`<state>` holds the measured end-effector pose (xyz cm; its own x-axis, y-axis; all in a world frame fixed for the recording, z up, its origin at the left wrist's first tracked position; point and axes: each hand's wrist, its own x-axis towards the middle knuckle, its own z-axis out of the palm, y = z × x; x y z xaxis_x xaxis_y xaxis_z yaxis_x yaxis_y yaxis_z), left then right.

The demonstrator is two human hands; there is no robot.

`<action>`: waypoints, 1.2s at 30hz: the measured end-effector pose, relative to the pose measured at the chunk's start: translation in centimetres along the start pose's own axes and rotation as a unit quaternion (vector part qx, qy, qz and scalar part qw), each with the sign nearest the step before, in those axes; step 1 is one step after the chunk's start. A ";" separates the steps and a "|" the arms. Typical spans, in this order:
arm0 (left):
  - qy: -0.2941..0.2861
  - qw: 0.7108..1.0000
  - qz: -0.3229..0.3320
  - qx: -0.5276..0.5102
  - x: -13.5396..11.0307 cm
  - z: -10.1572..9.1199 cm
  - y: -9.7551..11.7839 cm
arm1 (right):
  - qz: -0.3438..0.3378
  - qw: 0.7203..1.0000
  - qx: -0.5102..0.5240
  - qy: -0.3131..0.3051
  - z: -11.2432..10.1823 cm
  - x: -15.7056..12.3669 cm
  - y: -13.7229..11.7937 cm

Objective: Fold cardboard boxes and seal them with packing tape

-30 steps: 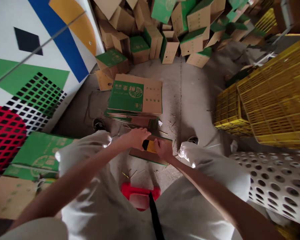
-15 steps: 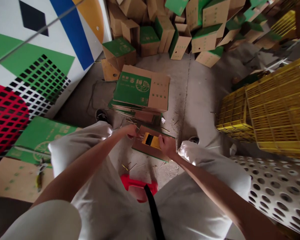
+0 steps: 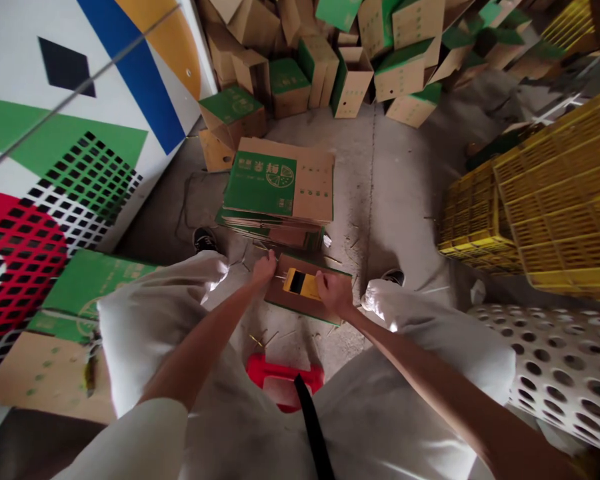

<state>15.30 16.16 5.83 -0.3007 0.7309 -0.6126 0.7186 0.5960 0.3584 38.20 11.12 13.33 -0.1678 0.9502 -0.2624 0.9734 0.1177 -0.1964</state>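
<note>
A small yellow box (image 3: 303, 284) with a dark opening at its left end lies on a flat piece of brown cardboard (image 3: 291, 305) on the floor between my knees. My right hand (image 3: 333, 293) is closed on the box's right end. My left hand (image 3: 264, 268) is pinched at the cardboard's left edge, just beside the box's opening. Something thin seems to run from those fingers to the box, too small to name. A stack of flattened green and brown cartons (image 3: 280, 183) lies just beyond my hands.
I sit on a red stool (image 3: 280, 381). Folded cartons (image 3: 330, 60) are heaped at the back. Yellow crates (image 3: 555, 200) and a white perforated panel (image 3: 555, 360) stand on the right. More flat cartons (image 3: 80, 293) lie at the left by a painted wall (image 3: 55, 133).
My left hand has come off the top of the yellow box and now pinches beside its left end. My right hand has stayed on the box.
</note>
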 end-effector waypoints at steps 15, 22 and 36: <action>0.152 0.986 0.014 0.068 -2.1 2.1 2.7 | -0.006 1.000 -0.005 -0.012 -0.3 0.0 -0.3; 0.148 0.986 0.011 0.071 -2.5 2.0 3.1 | -0.006 1.000 0.004 -0.016 -0.6 -0.1 -0.4; 0.127 0.987 0.021 0.092 -2.0 2.4 3.1 | 0.006 1.000 0.011 -0.027 -0.3 0.1 -0.8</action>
<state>19.63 15.74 6.42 -0.3994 0.8277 -0.3943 0.8284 0.5101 0.2316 37.44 11.22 13.75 -0.1654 0.9343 -0.3157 0.9717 0.0997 -0.2142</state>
